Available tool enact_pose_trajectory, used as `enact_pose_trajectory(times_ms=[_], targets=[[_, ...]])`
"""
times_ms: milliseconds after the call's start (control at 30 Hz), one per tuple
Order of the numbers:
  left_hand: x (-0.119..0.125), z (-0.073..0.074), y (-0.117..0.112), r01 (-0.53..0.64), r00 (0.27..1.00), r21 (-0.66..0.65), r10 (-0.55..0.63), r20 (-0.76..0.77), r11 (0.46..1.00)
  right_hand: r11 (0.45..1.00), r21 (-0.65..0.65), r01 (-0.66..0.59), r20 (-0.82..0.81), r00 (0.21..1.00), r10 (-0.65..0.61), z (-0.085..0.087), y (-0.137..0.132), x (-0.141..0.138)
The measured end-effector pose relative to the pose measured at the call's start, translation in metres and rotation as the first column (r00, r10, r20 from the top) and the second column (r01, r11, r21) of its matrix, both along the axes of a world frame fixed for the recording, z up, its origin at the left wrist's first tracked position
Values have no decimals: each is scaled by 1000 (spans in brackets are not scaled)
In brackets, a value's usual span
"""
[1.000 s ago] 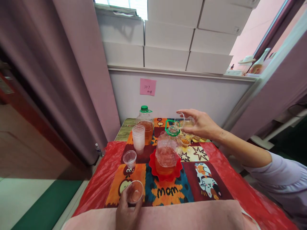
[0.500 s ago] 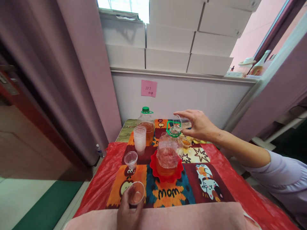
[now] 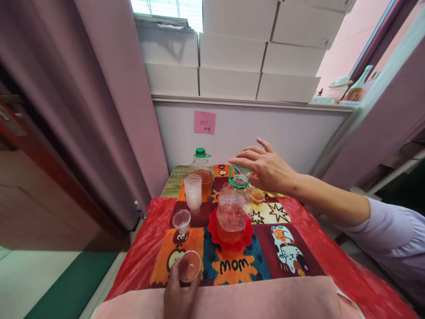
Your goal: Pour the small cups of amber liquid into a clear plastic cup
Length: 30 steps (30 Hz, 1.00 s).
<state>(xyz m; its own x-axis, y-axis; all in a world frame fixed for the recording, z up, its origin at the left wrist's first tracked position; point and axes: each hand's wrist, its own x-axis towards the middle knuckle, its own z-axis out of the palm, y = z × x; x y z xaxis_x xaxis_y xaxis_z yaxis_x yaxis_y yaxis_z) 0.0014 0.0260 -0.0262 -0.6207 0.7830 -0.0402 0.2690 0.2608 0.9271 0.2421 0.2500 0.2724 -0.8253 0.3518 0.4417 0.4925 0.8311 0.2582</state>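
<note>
In the lower middle of the head view, my left hand (image 3: 181,290) is wrapped round a clear plastic cup (image 3: 189,266). My right hand (image 3: 270,168) grips a second clear cup (image 3: 243,172), tipped over the mouth of a clear jug, its fingers partly stretched out. The jug (image 3: 231,217) has a green neck ring and handle, stands upright in a red scalloped dish (image 3: 247,237) and contains amber liquid. Left of it, a single clear cup (image 3: 181,220) stands near a stack of cups (image 3: 193,192).
A capped jug of amber liquid (image 3: 203,177) stands behind the stack. Small cups of yellowish liquid (image 3: 257,196) sit behind the right side of the dish. The patterned mat (image 3: 186,261) lies over a red plastic cover (image 3: 133,270). A pink note (image 3: 204,122) is on the wall.
My right hand has shifted slightly left and turned the cup further down over the jug's mouth, its fingers lifting. My left hand has stayed almost still with its cup.
</note>
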Motion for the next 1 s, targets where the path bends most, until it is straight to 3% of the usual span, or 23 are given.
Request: enact_pose_trajectory(times_ms=[67, 133, 167, 233, 267, 333, 400, 500, 567, 700, 833, 933, 1000], targets=[[1, 3, 0, -16, 1000, 12, 16, 8, 1000, 998, 58, -37, -71, 997, 41, 1, -5, 5], [4, 9, 1, -18, 1000, 34, 19, -23, 999, 998, 56, -9, -317, 948, 26, -5, -19, 12], [7, 14, 2, 0, 998, 45, 3, -61, 999, 1000, 12, 14, -488, 873, -7, -13, -30, 15], [18, 27, 5, 98, 983, 57, -87, -164, 994, 988, -154, -15, -774, 623, -111, -38, -59, 18], [25, 34, 7, 168, 965, 57, -153, -212, 984, 965, -251, -82, -851, 495, -179, -55, -76, 17], [43, 50, 10, 322, 919, 39, -302, -254, 946, 880, -394, -265, -881, 383, -279, -93, -109, 12], [63, 63, 12, 415, 890, 42, -396, -228, 909, 815, -475, -332, -850, 414, -327, -131, -137, 6], [85, 70, 12, 488, 868, 87, -471, -159, 869, 837, -472, -278, -794, 546, -266, -176, -163, 5], [92, 66, 13, 510, 859, 129, -497, -120, 850, 850, -471, -236, -731, 644, -226, -200, -171, 11], [95, 47, 16, 526, 843, 207, -538, 1, 825, 801, -559, -216, -593, 779, -203, -238, -175, 24], [95, 33, 18, 451, 858, 160, -476, 195, 878, 721, -653, -230, -488, 856, -170, -254, -166, 27], [96, 25, 20, 425, 867, 141, -447, 219, 894, 645, -720, -257, -485, 850, -203, -249, -157, 25], [97, 18, 22, 356, 900, 197, -392, 193, 914, 648, -707, -283, -510, 840, -189, -244, -154, 24]])
